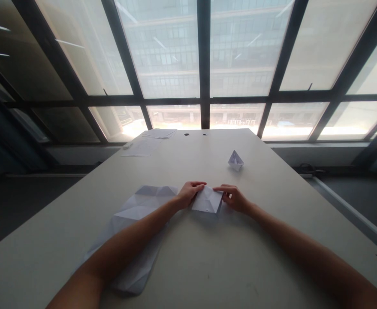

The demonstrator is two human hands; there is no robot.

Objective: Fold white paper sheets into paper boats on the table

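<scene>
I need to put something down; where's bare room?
There's room right of the paper boat, and between the creased sheet and the flat papers beyond it. It's crowded at the folded paper, between left hand and right hand.

Paper (206, 200) — white; window frame (204, 101) — black

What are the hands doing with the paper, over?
Left hand holding folded paper by its upper left. Right hand touching its upper right. Creased sheet at left, paper boat farther off, neither between the hands.
</scene>
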